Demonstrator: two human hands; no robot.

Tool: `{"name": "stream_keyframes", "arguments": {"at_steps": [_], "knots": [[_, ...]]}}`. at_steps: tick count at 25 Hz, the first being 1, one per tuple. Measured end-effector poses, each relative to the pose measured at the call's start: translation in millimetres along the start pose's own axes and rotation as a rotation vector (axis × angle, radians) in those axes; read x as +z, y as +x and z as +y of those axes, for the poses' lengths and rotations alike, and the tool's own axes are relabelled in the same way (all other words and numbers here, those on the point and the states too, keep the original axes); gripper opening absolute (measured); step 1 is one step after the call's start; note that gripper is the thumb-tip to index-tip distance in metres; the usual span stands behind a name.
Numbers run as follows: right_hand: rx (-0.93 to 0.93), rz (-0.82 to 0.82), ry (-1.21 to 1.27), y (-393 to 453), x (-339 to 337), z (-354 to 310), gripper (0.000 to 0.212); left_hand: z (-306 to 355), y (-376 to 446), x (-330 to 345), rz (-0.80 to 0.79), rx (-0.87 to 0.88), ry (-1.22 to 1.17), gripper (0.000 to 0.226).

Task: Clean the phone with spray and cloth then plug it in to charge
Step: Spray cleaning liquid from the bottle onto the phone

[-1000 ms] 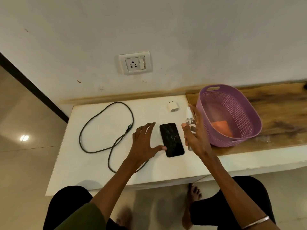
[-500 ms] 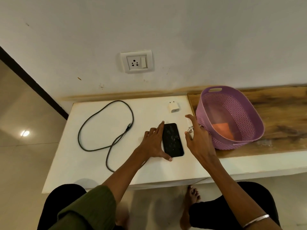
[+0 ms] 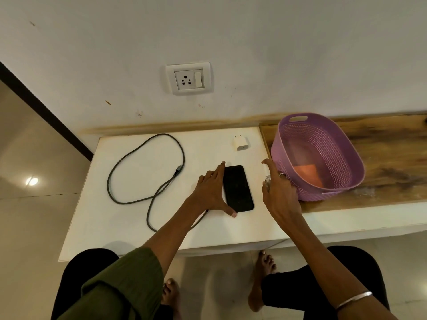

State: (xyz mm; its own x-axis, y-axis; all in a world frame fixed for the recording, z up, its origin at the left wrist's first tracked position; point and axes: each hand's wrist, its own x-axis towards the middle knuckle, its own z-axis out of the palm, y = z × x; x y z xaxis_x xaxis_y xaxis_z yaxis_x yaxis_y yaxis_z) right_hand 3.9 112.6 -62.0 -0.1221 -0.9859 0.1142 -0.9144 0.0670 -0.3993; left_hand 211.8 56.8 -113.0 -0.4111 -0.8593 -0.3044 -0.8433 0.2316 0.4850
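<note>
A black phone [image 3: 238, 188] lies screen up on the white table [image 3: 120, 222]. My left hand [image 3: 211, 192] rests flat against its left edge, fingers spread, thumb tip at the phone's near corner. My right hand [image 3: 280, 199] hovers just right of the phone, closed around a small clear spray bottle [image 3: 267, 181]. The hand hides most of the bottle, and its index finger is raised. An orange cloth [image 3: 307, 174] lies inside the purple basket [image 3: 332, 155].
A dark charging cable [image 3: 147, 167] loops over the table's left half. A white adapter [image 3: 241, 144] lies behind the phone. A wall socket [image 3: 189, 79] sits above. The basket stands on a wooden shelf [image 3: 392, 158] to the right, close against my right hand.
My left hand slid forward from in front of the phone to lie along its left edge. My right hand with the bottle lowered and tipped, so the bottle is now mostly hidden.
</note>
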Motion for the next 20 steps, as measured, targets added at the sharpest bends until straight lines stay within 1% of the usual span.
{"name": "stream_keyframes", "arguments": {"at_steps": [1,2,4,5,7,9,10,12,15,16,17,18,20], "knots": [[-0.01,0.055,-0.023,-3,-2,-1,0.053,0,0,0,0.0,0.002,0.006,0.158],[-0.003,0.101,0.017,-5,-3,-1,0.055,0,-1,-1,0.002,0.002,0.009,0.158],[0.041,0.109,0.143,-10,-7,0,0.057,1,-1,-2,0.008,-0.001,0.014,0.159],[0.058,0.086,0.162,-12,-8,3,0.058,2,-1,-2,0.005,0.002,0.017,0.159],[0.11,-0.002,0.117,-18,-8,13,0.055,3,-1,-2,-0.005,0.0,0.02,0.159],[0.18,-0.095,0.003,-25,-7,19,0.052,4,-1,-4,-0.007,-0.011,0.023,0.159],[0.188,-0.11,-0.037,-29,-6,20,0.053,4,-2,-5,-0.006,-0.015,0.027,0.16],[0.159,-0.076,-0.05,-36,-7,18,0.057,7,-3,-6,-0.004,-0.012,0.038,0.16],[0.145,0.019,0.046,-41,-14,12,0.06,8,-10,-6,0.024,0.024,-0.027,0.156],[0.147,0.031,0.077,-41,-16,10,0.061,8,-14,-9,0.073,0.027,-0.061,0.151],[0.149,0.036,0.1,-42,-17,9,0.06,7,-19,-13,0.156,0.027,-0.097,0.141],[0.15,0.033,0.118,-41,-18,9,0.059,3,-25,-18,0.274,0.029,-0.133,0.123],[0.147,0.016,0.142,-41,-18,8,0.058,-12,-35,-32,0.577,0.02,-0.219,0.066]]}}
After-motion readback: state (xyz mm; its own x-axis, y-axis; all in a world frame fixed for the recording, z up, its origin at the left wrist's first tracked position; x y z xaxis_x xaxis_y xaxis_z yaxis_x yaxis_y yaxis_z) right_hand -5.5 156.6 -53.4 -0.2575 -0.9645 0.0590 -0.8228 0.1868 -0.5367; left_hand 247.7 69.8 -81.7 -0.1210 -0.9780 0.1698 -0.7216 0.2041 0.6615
